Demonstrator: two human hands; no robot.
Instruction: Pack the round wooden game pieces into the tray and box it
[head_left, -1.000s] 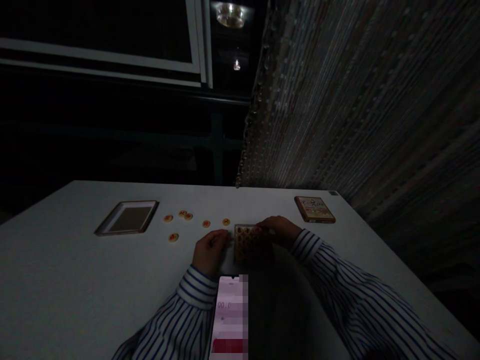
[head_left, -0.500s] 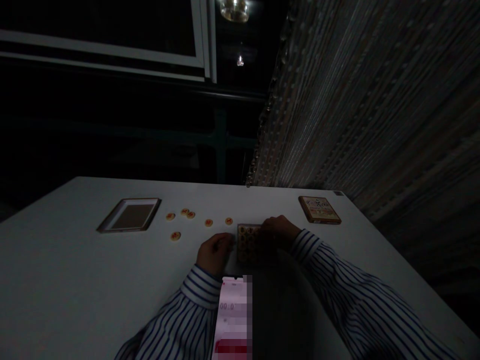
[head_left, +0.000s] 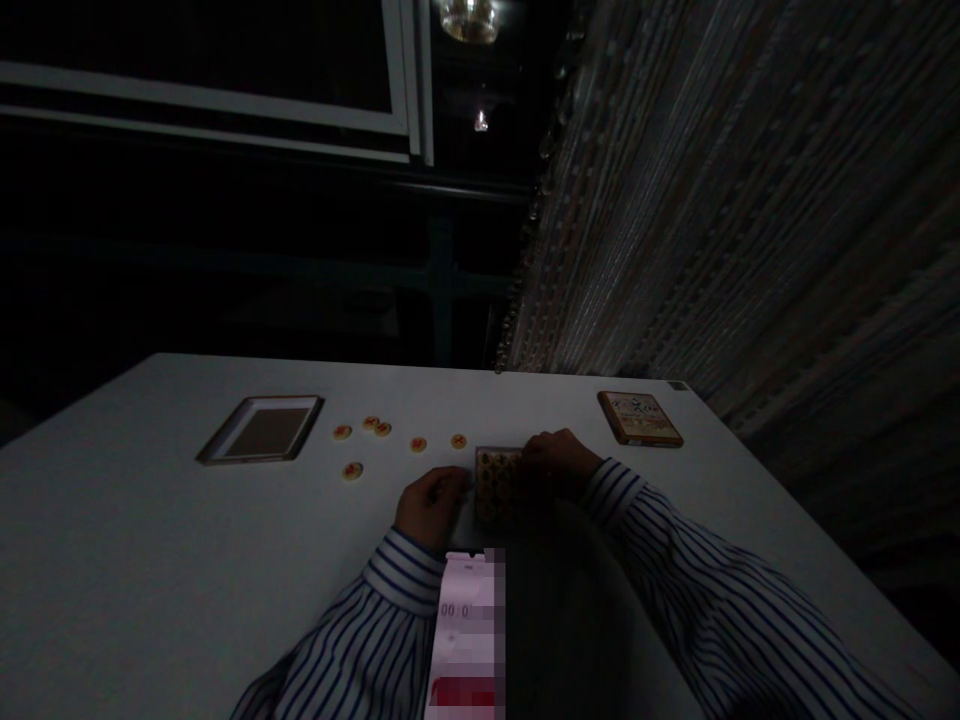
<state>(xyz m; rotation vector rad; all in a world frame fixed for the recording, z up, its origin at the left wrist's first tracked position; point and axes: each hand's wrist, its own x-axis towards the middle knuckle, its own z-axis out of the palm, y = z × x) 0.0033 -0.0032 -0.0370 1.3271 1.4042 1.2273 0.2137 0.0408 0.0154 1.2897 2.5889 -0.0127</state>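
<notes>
A small tray filled with rows of round Chinese chess pieces lies on the table in front of me. My left hand rests by the tray's left edge, thumb and fingers curled together; whether anything is between them is hidden. Over the right part of the tray, my right hand bends down with fingers closed, covering several pieces. Deep shadow hides what its fingertips hold or touch. Several loose chess pieces with red marks, one of them a piece nearest me, lie to the left of the tray.
An open shallow box half lies at the left of the white table. A printed box lid lies at the right. A phone with a lit screen is close to me. A string curtain hangs along the right side.
</notes>
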